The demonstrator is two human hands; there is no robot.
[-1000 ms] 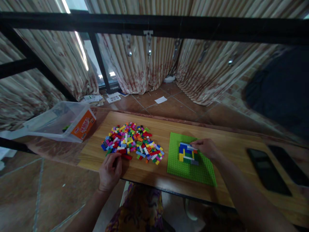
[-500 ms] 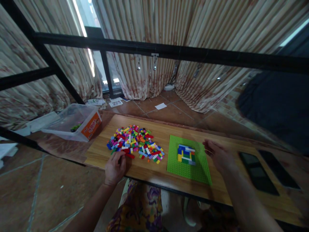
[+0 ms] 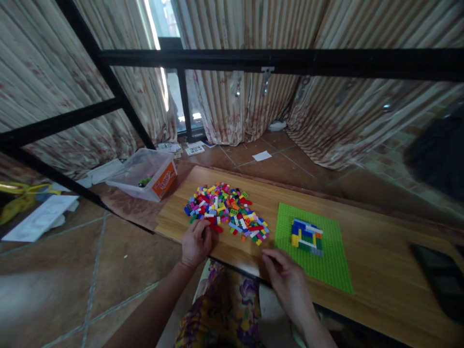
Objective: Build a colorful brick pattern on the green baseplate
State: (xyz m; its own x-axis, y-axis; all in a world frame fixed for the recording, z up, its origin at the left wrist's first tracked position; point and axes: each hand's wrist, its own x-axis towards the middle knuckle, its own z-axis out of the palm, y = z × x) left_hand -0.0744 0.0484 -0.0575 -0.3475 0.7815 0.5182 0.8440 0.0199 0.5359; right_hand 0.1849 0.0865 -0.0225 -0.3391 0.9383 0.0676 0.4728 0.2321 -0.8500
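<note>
Many small coloured toy bricks (image 3: 221, 208) lie in a loose pile on the wooden table. At its near left edge my left hand (image 3: 197, 244) rests with curled, closed fingers, close to a long red brick (image 3: 216, 227); whatever they may hold is hidden. To the right lies a green studded baseplate (image 3: 326, 270), bearing a low rectangular brick build (image 3: 307, 237) in blue, white, yellow, green, grey and orange. My right hand (image 3: 288, 280) is over the near table edge, left of the baseplate's front. Its thumb and forefinger are slightly apart, and no brick shows between them.
A clear plastic box (image 3: 141, 176) with an orange label stands left of the table, a few pieces inside. A dark phone-like slab (image 3: 438, 275) lies at the table's right. Black metal bars (image 3: 217, 59) cross in front of striped curtains. Papers (image 3: 261, 156) lie on the tiled floor.
My right hand has moved from the baseplate's right side across to its left, near the table edge. My left hand stays by the pile. The camera view has turned left.
</note>
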